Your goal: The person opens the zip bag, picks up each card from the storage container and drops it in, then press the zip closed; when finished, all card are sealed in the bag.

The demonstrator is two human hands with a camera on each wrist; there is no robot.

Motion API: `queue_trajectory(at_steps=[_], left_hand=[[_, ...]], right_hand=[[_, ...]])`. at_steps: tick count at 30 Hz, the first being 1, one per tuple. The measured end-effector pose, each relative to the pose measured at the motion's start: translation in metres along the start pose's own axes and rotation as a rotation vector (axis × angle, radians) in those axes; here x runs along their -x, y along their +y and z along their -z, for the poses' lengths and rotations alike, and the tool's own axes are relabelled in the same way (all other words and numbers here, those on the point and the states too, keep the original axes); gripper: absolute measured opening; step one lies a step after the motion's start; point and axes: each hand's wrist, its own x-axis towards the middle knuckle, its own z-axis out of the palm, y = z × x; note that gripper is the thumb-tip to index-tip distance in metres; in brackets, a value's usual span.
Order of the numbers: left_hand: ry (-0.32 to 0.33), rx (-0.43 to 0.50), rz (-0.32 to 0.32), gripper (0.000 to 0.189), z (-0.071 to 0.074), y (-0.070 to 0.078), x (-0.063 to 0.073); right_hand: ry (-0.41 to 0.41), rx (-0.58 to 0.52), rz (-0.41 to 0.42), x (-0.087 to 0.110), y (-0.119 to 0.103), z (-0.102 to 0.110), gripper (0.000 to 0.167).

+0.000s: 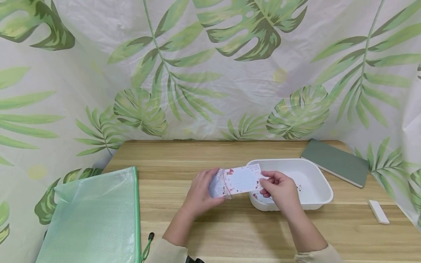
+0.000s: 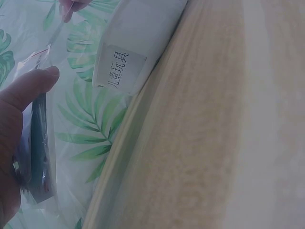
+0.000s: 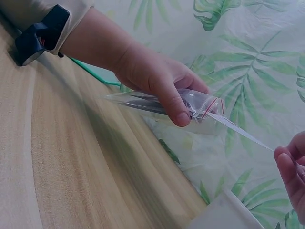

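My left hand point(image 1: 200, 191) grips a clear zip bag point(image 3: 195, 102) with a red line along its mouth, thumb on one side. Dark flat contents show through the plastic in both wrist views. Between thumb and fingers, my right hand point(image 1: 281, 188) pinches the far end of a white printed card point(image 1: 243, 179) with small red figures and text. The card's other end is inside the bag's mouth. Below the right hand stands a white plastic basin point(image 1: 323, 193), whose wall bears a label point(image 2: 121, 69) with Chinese characters. Small printed figures show inside the basin, partly hidden by the hand.
At the left lies a green mesh pouch point(image 1: 95, 219) with a cord pull point(image 1: 148, 246). A dark green notebook point(image 1: 335, 164) lies behind the basin at the right, and a small white block point(image 1: 379, 212) is nearer. Leaf-print cloth point(image 1: 243, 80) hangs behind the wooden table point(image 1: 184, 153).
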Motion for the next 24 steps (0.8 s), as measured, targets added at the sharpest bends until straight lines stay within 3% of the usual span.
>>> queue_trajectory(at_steps=[13,24], left_hand=[[-0.022,-0.015,-0.045,0.089,-0.001,0.0,0.0],[-0.02,0.003,-0.038,0.09,-0.002,0.0,0.0]], right_hand=[[-0.014,-0.044,0.041,0.0,0.003,-0.004,0.03],[-0.057,-0.05,0.053,0.002,0.002,-0.012,0.028]])
